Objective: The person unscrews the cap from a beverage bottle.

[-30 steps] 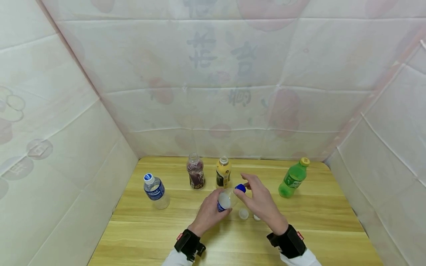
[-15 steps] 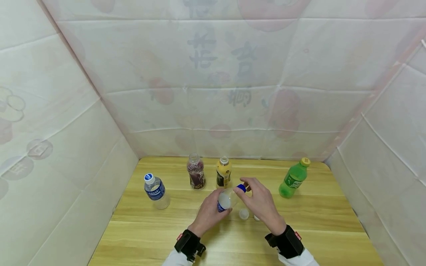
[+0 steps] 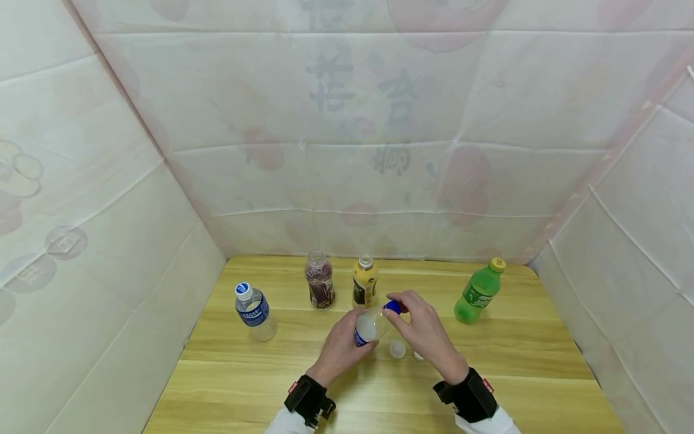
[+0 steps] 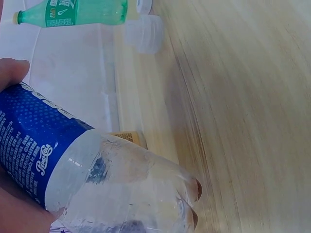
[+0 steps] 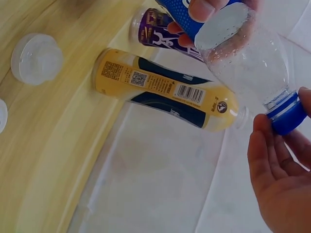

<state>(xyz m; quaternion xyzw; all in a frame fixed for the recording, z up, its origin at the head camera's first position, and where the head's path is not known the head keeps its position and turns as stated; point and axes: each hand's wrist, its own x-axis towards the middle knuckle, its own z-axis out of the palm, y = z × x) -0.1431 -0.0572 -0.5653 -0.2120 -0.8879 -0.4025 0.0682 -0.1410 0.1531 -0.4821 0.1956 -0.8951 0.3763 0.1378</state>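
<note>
My left hand [image 3: 343, 345] grips a clear plastic Pepsi bottle [image 3: 366, 327] round its blue label [image 4: 41, 141], above the middle of the table. The bottle tilts, with its neck towards the right. My right hand [image 3: 425, 330] pinches the blue cap [image 5: 286, 116] between thumb and fingers, and the cap sits on the bottle's neck. In the left wrist view the bottle's clear lower part [image 4: 131, 184] looks empty. Just below the hands lie a translucent cap [image 3: 397, 349] and a small white cap [image 3: 418, 355], the latter partly hidden by my right hand.
Behind the hands stand a capless purple-labelled bottle [image 3: 320, 283] and a capless yellow bottle [image 3: 364, 282]. A blue-labelled clear bottle [image 3: 255, 313] with a white-and-blue cap is at left. At right stands a green bottle [image 3: 478, 292] with a yellow cap. Pale cloth walls [image 3: 347, 181] enclose the wooden table [image 3: 233, 386].
My right hand's fingers have shifted round the blue cap, the raised index finger coming down and closing on it. My left hand and the bottle have hardly moved.
</note>
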